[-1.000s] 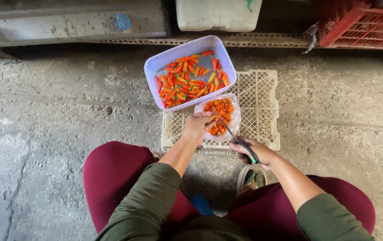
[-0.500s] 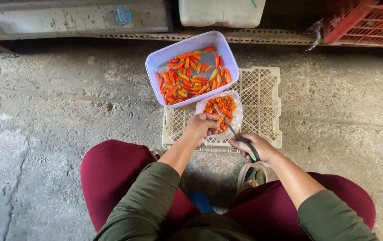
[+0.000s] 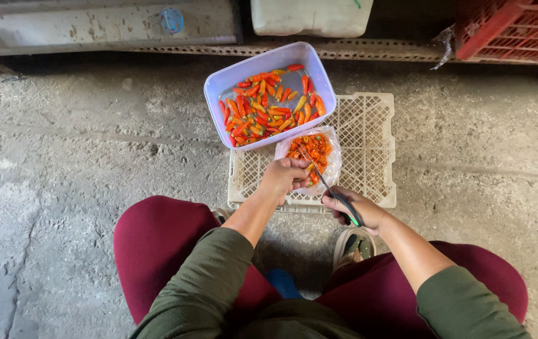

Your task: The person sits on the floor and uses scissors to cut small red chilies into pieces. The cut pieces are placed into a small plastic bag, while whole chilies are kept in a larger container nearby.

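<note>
On a rough concrete floor (image 3: pixel 80 163) a white crate (image 3: pixel 369 132) is set — scissors (image 3: pixel 335 194) are gripped by the right hand (image 3: pixel 353 210), a chili by the closed left hand (image 3: pixel 284 177).

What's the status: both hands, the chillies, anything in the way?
Left hand pinching a chilli over the clear bag. Right hand gripping scissors, blades at the chilli. Nothing in the way.

Cutting chillies over an upturned crate

On the cream crate (image 3: pixel 369 150) sits a clear bag of cut chillies (image 3: pixel 311 150) — left hand (image 3: pixel 284 177) at its rim, right hand (image 3: pixel 355 210) gripping scissors (image 3: pixel 328 185); lilac tub (image 3: pixel 269 94) on the crate's far-left corner.
</note>
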